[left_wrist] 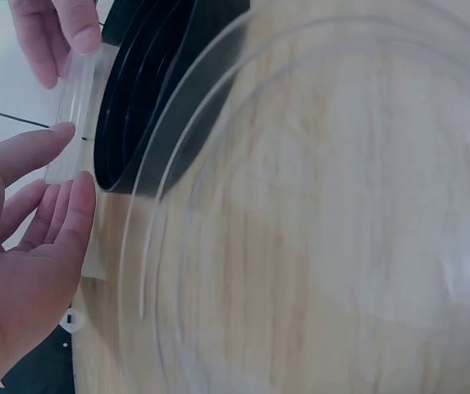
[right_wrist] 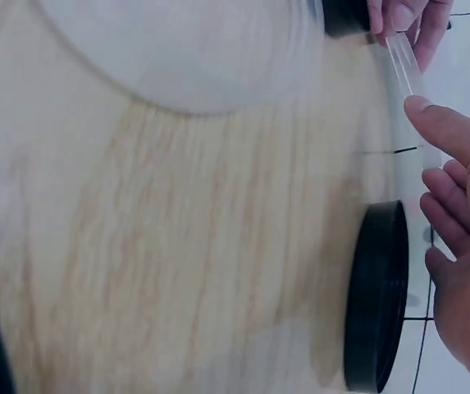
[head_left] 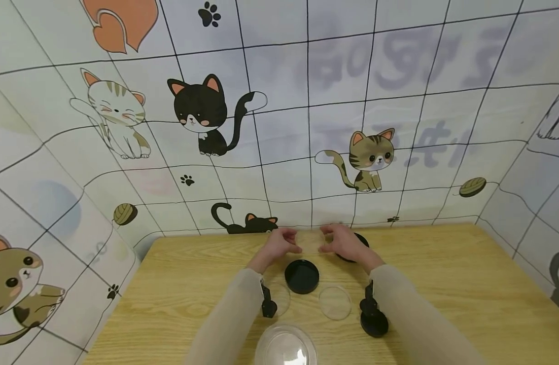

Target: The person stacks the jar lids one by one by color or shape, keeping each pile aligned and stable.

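At the far edge of the table, my left hand [head_left: 279, 242] and right hand [head_left: 345, 242] hold a clear shallow round lid [head_left: 309, 241] between them. Edge-on in the left wrist view, the clear lid [left_wrist: 72, 115] sits between the left thumb and fingers. In the right wrist view, my right thumb [right_wrist: 440, 123] lies at its near end, the other fingers curved below. One black round lid [head_left: 302, 277] lies just in front of the hands. A second black lid [head_left: 362, 241] is partly hidden behind the right hand.
Two clear round discs [head_left: 335, 303] lie nearer me, one partly behind the left wrist camera [head_left: 268, 306]. A larger clear round container [head_left: 286, 347] stands at the front of the wooden table [head_left: 425, 284]. A cat-print wall covering [head_left: 284, 126] rises behind the table.
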`<state>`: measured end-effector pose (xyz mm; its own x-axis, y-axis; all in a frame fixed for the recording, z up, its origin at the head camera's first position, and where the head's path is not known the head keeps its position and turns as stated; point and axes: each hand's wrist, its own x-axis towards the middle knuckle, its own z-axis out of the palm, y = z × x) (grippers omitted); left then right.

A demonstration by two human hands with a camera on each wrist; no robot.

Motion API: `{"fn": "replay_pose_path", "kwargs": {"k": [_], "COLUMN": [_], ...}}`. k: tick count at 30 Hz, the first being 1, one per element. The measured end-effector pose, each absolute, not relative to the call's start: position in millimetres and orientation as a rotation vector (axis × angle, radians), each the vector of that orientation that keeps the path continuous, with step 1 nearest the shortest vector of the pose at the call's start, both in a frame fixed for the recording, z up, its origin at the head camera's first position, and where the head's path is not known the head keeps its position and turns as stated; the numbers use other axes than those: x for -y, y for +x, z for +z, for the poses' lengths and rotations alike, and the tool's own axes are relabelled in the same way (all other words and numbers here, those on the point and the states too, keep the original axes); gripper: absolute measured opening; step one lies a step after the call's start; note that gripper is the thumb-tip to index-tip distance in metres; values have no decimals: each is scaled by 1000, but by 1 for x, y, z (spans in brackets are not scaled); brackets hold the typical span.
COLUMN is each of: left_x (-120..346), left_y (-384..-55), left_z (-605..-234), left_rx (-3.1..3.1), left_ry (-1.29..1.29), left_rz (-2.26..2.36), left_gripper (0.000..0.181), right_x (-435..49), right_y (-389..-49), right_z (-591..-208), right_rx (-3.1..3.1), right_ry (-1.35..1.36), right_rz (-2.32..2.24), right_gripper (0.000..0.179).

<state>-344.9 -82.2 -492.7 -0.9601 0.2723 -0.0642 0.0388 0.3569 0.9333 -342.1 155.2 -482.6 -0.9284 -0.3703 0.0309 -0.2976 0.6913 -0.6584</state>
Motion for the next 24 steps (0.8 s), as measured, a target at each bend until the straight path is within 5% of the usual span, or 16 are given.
{"fn": "replay_pose_path", "kwargs": {"k": [24], "left_x": [125], "left_y": [-282], "left_z": [-448], "left_rx": [-2121], "left_ry": [338], "left_rz": [1905], "left_gripper": [57], "right_x": [-146], "right_y": [-286], "right_z": [-457], "right_rx": [-2464], "right_ry": [-659], "right_rz": [-1624], "right_gripper": [56]}}
